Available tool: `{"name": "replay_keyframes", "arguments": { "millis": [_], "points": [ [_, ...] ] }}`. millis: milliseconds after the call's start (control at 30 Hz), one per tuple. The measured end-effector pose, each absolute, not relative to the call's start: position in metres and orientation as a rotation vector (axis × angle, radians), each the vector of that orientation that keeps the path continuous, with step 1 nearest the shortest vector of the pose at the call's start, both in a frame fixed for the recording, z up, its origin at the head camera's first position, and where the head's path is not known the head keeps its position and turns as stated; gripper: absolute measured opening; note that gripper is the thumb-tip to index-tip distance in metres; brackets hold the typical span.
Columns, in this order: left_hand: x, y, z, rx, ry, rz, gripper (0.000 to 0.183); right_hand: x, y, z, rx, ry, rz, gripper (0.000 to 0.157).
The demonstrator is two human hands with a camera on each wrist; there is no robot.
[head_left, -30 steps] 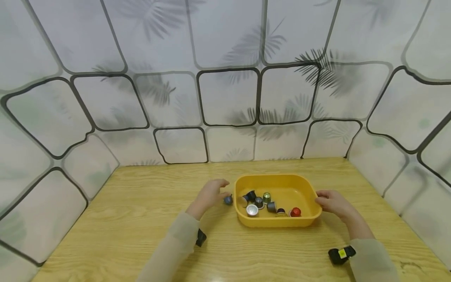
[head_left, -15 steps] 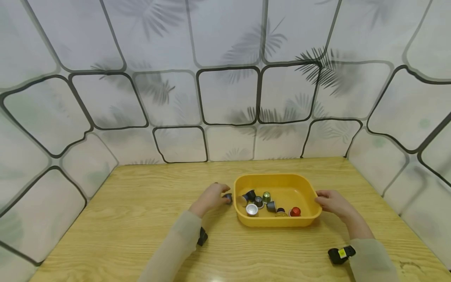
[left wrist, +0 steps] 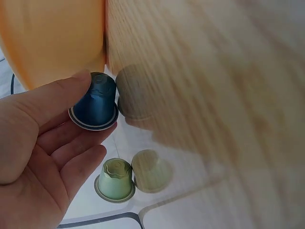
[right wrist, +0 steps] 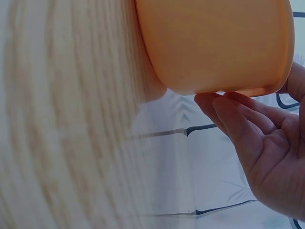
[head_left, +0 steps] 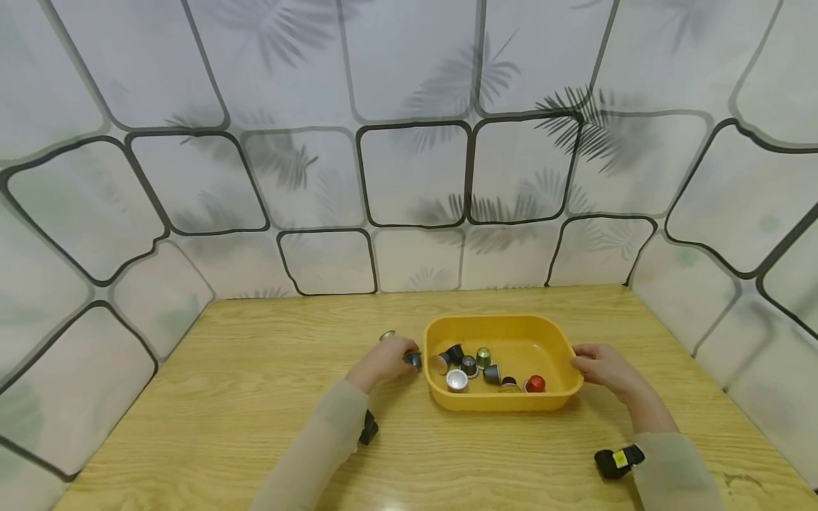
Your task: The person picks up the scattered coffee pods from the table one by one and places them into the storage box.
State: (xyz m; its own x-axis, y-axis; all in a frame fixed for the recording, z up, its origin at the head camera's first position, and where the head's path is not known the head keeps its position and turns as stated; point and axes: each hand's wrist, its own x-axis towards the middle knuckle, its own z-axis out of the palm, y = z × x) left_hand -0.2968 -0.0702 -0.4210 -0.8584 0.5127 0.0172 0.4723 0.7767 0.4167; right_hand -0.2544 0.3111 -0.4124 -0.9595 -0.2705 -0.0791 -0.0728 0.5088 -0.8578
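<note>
A dark blue coffee capsule (left wrist: 97, 102) is pinched between the thumb and fingers of my left hand (head_left: 383, 362), just left of the yellow tray (head_left: 498, 403). In the left wrist view the capsule stands rim down, close to the tabletop. Behind that hand stands a light green capsule (left wrist: 116, 179), mostly hidden by the hand in the head view (head_left: 387, 335). My right hand (head_left: 603, 365) grips the tray's right end, fingers against the outer wall (right wrist: 214, 47) and thumb at the rim.
Several capsules lie in the tray, mostly toward its left: a silver-white one (head_left: 456, 380), a green one (head_left: 483, 357), dark ones, and a red one (head_left: 536, 384) nearer the right. The wooden table (head_left: 255, 397) meets patterned cloth walls (head_left: 415, 177) at the back and sides.
My left hand has closed its fingers on the blue capsule beside the tray. The green capsule behind it has come into view. My right hand and the tray have stayed put.
</note>
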Motion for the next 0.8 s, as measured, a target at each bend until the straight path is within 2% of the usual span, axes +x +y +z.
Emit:
{"name": "replay_keyframes", "arguments": {
  "millis": [533,800],
  "points": [
    [-0.298,-0.071,-0.421,0.852,2.869,0.582,0.021,-0.254,0.310,-0.412,-0.292,2.567,-1.412,0.041],
    [-0.296,-0.076,-0.410,0.779,2.880,0.707,0.030,-0.254,0.310,-0.412,-0.282,2.567,-1.408,0.041]
  ]
}}
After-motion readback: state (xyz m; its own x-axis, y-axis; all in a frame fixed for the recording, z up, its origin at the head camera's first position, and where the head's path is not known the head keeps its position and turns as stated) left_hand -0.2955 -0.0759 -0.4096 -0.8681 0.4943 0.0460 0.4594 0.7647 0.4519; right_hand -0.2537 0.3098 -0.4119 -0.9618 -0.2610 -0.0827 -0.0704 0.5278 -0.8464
